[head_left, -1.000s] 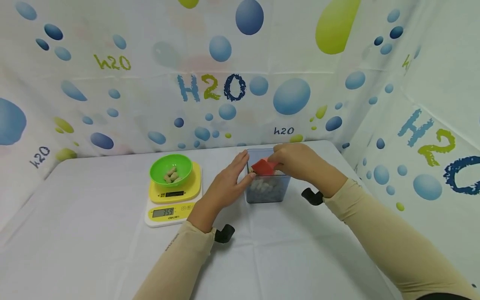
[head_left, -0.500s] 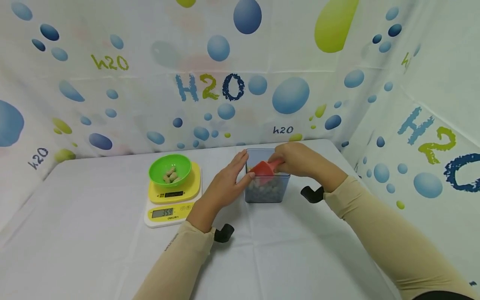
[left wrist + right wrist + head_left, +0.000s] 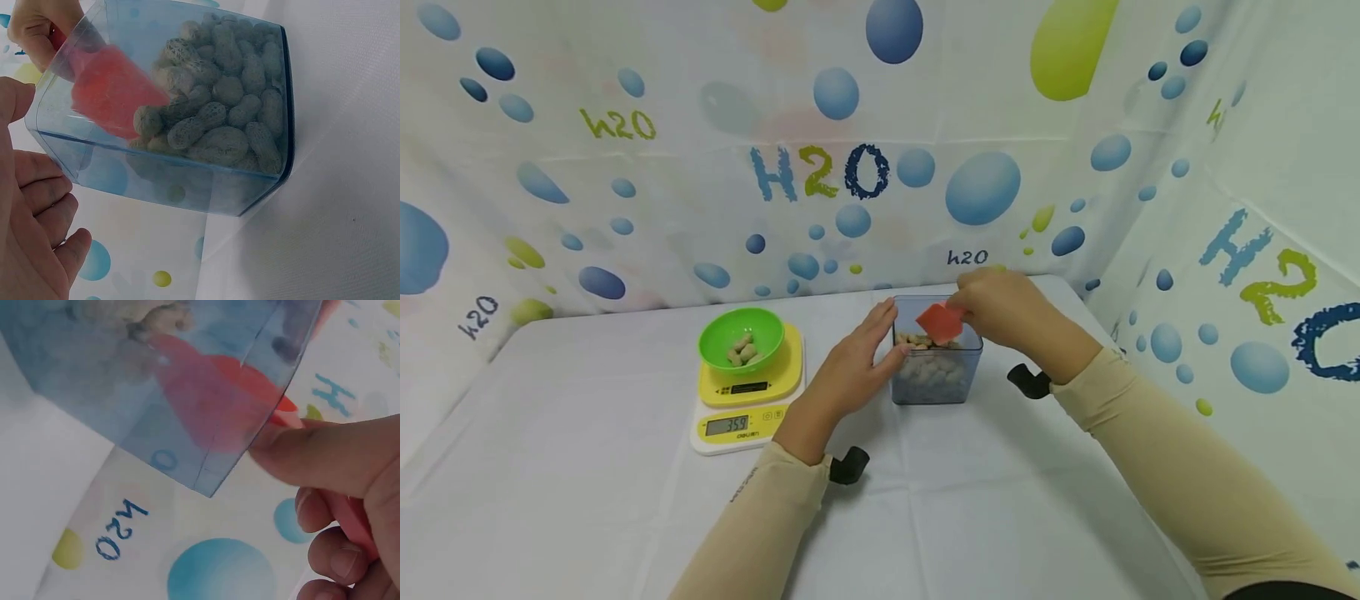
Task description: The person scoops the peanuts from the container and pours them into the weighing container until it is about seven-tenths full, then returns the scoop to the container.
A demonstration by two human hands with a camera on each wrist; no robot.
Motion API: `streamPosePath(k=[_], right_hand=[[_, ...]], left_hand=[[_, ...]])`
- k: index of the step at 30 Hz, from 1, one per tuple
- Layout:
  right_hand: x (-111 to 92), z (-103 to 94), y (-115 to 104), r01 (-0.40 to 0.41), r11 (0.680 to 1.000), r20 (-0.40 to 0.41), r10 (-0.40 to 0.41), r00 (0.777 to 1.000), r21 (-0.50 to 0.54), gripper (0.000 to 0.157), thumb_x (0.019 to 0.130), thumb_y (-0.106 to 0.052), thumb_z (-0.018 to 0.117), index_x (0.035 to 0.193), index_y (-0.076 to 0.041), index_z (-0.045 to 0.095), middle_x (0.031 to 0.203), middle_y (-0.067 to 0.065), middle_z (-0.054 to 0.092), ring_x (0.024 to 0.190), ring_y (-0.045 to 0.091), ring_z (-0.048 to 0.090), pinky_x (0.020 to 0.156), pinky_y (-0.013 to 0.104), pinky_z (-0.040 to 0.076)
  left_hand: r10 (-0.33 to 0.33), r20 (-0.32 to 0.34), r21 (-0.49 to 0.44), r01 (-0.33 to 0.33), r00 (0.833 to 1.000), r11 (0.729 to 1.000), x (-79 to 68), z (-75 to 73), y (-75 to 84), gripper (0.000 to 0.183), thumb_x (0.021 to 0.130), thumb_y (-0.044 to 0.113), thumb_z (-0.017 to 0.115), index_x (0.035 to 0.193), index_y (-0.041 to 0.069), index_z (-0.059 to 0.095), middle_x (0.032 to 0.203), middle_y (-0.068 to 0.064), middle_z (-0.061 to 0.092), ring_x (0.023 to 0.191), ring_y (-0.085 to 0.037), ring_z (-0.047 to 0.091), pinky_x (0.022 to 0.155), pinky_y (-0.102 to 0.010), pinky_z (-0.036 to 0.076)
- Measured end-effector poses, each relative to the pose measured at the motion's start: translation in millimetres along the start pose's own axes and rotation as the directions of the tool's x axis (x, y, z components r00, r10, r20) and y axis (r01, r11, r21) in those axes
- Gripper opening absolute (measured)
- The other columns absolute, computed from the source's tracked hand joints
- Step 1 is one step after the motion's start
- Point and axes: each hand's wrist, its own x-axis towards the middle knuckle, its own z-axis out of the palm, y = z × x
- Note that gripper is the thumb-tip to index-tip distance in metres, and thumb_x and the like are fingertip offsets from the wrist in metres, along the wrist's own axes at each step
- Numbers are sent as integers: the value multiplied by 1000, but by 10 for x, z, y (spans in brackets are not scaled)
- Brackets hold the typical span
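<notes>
A clear bluish plastic container (image 3: 932, 379) holds many unshelled peanuts (image 3: 219, 100). Its left rim is touched by my left hand (image 3: 852, 367), whose fingers are stretched out along the side. My right hand (image 3: 1011, 312) grips the handle of a red scoop (image 3: 942, 323) at the right of the opening. In the left wrist view the scoop's bowl (image 3: 112, 94) is inside the container, its lip right at the peanuts. The right wrist view shows thumb and fingers (image 3: 337, 550) curled round the handle.
Left of the container stands a yellow and white kitchen scale (image 3: 748, 408), its display reading about 359, decimal point unclear. On it sits a green bowl (image 3: 760, 329) with several peanuts (image 3: 743, 350). A white cloth (image 3: 587, 467) covers the table, and a printed curtain (image 3: 700, 208) hangs behind.
The scoop was lower among the peanuts half a second ago; my right hand has raised and tilted it. My left hand stays at the container's rim. The scale reading looks the same.
</notes>
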Motion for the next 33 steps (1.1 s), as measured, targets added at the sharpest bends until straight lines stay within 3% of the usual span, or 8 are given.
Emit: streamPosePath(k=[4,8,12,18,22,26,30,33], right_hand=[[27,15,-53,54,998,-4,-54,999,-39,19,81,-1,77,94,-14,80,73,1,62,66,18,57,60,31,52],[14,21,-46,51,998,14,-51,999,-31,19,82,-3,77,97,-14,80,76,1,64,68,17,59,62,31,54],[-18,0,-36,87,990,-39,-92,995,-115,24,80,1,77,96,-16,80,77,1,64,70,20,60,61,31,53],[37,82,-97,216,917,-71,-254,965,-336,23,76,0,82,92,-17,80,83,3,68,72,22,56,60,31,49],[92,166,-60,214,951,-25,-225,974,-224,20,79,0,79,90,-17,81,80,3,67,69,20,56,60,29,51],[101,135,32,105,994,42,-105,994,-6,20,82,-2,77,96,-15,80,80,1,65,71,17,60,64,30,54],[82,107,58,20,991,69,-29,997,129,19,84,-11,78,103,-12,79,85,1,68,76,16,62,71,32,57],[90,140,39,0,987,64,-10,998,161,17,85,-12,77,103,-11,79,88,3,71,77,17,62,73,34,56]], left_hand=[[-5,0,12,5,1000,1000,4,-13,-3,67,101,50,45,158,27,19,164,12,14,151,-11,15,120,-44,24],[-7,8,18,7,1000,1000,3,-19,-12,68,101,52,44,158,27,18,165,12,13,152,-12,15,121,-45,24],[2,8,27,-2,1000,1000,-1,-26,-26,68,101,53,43,158,26,18,165,12,12,152,-11,13,121,-44,23],[19,7,18,-19,1000,1000,8,-28,-29,69,101,54,42,159,25,18,166,7,13,152,-12,14,121,-44,23],[10,15,10,-11,1000,1000,11,-19,-7,69,101,55,42,159,25,18,166,7,13,152,-11,13,121,-45,23],[-2,14,14,2,1000,1000,13,-8,6,69,100,55,43,158,27,18,165,10,13,152,-11,14,121,-44,24],[-20,10,1,20,1000,1000,16,-2,15,70,99,56,45,158,27,19,164,13,13,152,-11,14,120,-45,25],[-23,8,-5,23,1000,1000,11,-1,15,71,99,55,46,158,26,20,165,12,14,152,-12,15,120,-45,25]])
